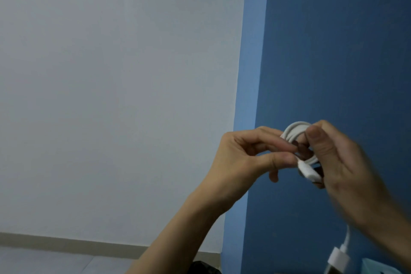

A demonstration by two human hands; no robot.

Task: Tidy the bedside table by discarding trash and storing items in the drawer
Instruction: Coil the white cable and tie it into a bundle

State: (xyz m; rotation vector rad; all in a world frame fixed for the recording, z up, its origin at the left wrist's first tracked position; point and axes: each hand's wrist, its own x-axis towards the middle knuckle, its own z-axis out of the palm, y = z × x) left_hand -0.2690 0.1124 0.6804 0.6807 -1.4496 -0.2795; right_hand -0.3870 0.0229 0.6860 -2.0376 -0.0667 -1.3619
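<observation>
From my end I count two hands, the left hand [242,158] and the right hand [338,158], and one coil of white cable [293,129], its loops too blurred to count, with one plug end [308,172] showing. Low on the right is one white charger adapter [338,261] with one lead [347,234] rising from it; I cannot tell whether that makes a second cable. Then one pale teal box [373,266], one dark object [204,268] and one skirting board [66,242].

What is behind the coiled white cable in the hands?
Behind the coiled white cable is the blue wall. The right hand covers the coil's right side; the left hand pinches it.
</observation>
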